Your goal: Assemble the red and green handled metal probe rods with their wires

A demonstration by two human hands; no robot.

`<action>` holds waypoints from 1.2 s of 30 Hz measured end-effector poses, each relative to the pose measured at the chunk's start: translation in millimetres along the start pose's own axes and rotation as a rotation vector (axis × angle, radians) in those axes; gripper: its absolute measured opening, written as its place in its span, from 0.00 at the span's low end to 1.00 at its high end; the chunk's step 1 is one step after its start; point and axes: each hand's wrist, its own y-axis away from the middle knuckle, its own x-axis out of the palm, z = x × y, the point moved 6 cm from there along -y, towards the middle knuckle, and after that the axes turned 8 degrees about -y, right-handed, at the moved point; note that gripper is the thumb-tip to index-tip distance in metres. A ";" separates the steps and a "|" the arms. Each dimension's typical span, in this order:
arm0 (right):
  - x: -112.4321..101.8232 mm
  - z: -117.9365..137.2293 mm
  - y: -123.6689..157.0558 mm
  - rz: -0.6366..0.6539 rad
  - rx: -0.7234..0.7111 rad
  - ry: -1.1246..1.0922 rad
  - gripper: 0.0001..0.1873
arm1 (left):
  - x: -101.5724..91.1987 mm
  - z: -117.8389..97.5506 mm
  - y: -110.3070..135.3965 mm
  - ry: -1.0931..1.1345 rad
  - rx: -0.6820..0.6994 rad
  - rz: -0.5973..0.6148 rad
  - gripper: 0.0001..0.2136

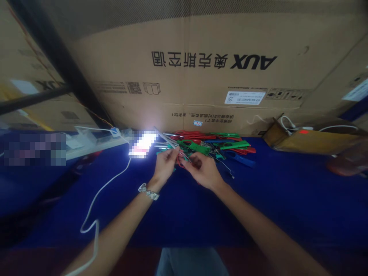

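Note:
My left hand, with a metal watch on its wrist, pinches a pair of scissors by the blades, the steel tips pointing up and left. My right hand is closed around the red handle end of the same scissors, close beside the left hand. Just behind both hands lies a pile of scissors with red, green and blue handles on the blue tablecloth.
A bright lit phone lies left of the hands, with a white cable trailing toward the near edge. A big cardboard box walls off the back. A brown cardboard tray with cables sits at right.

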 end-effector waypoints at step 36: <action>-36.3 -7.3 -94.8 0.323 -0.033 0.232 0.12 | -4.3 11.1 -4.0 0.087 -0.147 -0.012 0.23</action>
